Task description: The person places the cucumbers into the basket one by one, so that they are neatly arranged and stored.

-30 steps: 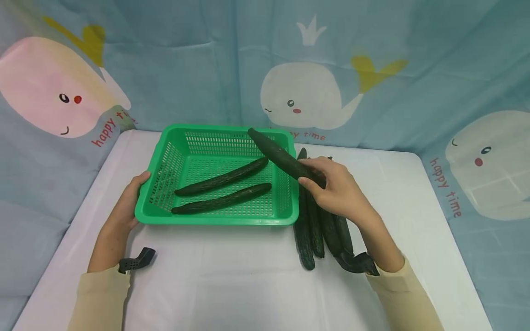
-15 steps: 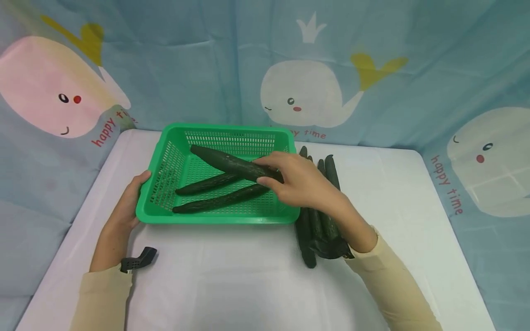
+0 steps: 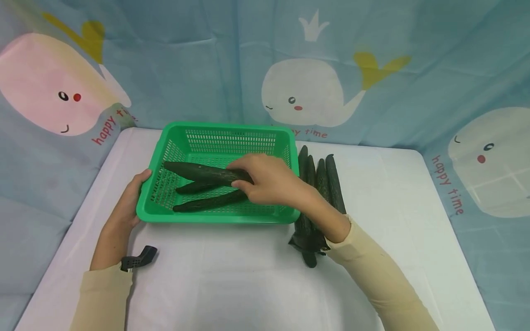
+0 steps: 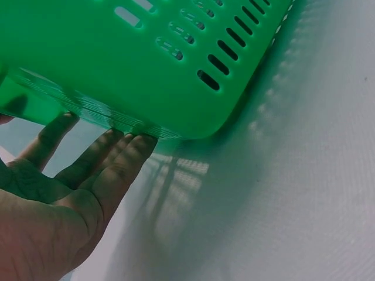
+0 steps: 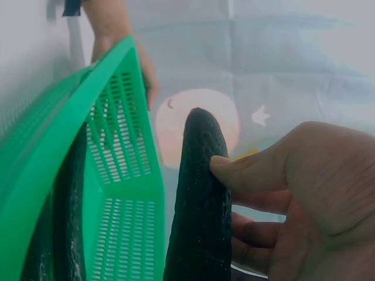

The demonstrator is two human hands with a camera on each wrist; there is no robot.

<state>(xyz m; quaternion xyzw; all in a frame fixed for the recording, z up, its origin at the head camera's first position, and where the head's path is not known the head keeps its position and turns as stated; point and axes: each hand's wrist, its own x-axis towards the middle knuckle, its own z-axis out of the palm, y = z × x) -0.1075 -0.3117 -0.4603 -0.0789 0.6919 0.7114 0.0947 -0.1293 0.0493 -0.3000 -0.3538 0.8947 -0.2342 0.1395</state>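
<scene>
A cucumber (image 3: 194,172) is pinched between the thumb and fingers of my right hand (image 3: 269,180), its far end pointing left over the green basket (image 3: 215,219). In the right wrist view the thumb presses on the side of that cucumber (image 5: 202,205). Below it two cucumbers lie in the basket, the nearer cucumber (image 3: 203,204) partly covered by my hand. At the basket's left end my left hand (image 3: 126,202) holds the rim. The left wrist view shows the left hand (image 4: 76,205) with its fingertips against the basket's outer side (image 4: 146,88).
Several cucumbers (image 3: 337,184) lie side by side on the white table (image 3: 232,280), right of the basket and partly under my right forearm. A blue curtain (image 3: 198,82) with printed whales hangs behind and along both sides.
My right hand has carried the cucumber left, from above the pile at the right into place over the basket, turning it nearly level. The left hand and basket stay about where they were.
</scene>
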